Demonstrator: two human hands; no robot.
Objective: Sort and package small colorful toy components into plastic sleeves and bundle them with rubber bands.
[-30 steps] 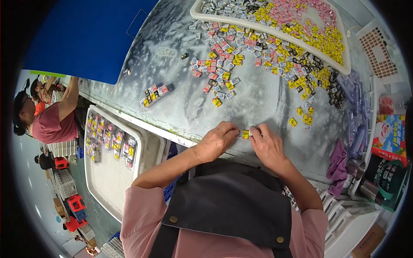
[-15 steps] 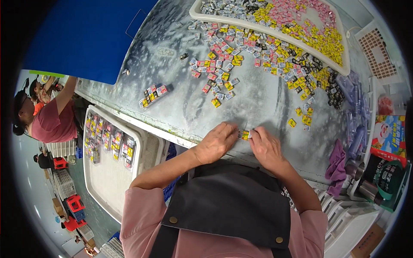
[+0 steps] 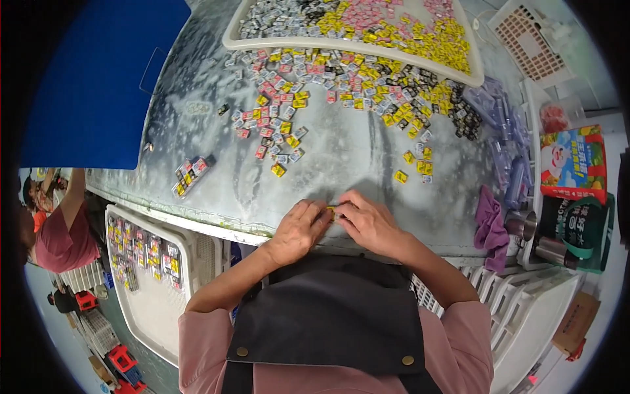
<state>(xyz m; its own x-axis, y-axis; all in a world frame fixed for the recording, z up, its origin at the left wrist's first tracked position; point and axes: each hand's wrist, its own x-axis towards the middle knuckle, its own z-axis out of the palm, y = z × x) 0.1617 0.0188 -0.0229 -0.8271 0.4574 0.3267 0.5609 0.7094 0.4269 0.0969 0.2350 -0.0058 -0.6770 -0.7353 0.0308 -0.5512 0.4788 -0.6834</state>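
At the table's near edge, my left hand point(image 3: 296, 231) and my right hand point(image 3: 370, 224) meet with bent fingers closed on something small. Between the fingertips a bit of a yellow wrapped block point(image 3: 331, 209) shows; the fingers cover the rest, so I cannot tell if it sits in a clear case. Farther left on the table lies a filled clear case point(image 3: 191, 176) with a row of small wrapped blocks. Beyond my hands many loose blocks point(image 3: 278, 171), yellow, pink, white and black, are scattered over the grey tabletop point(image 3: 328, 148).
A white tray point(image 3: 357, 47) heaped with blocks stands at the back. Clear plastic cases point(image 3: 502, 131), a purple cloth point(image 3: 490, 230) and a metal cup point(image 3: 521, 226) lie right. Lower left, another white tray point(image 3: 141, 315) holds filled cases. A co-worker point(image 3: 65, 236) is beyond a blue board point(image 3: 98, 85).
The whole view has turned, shifting the table's things leftward. My hands have come closer together, and my right fingers now cover more of the small blocks between them.
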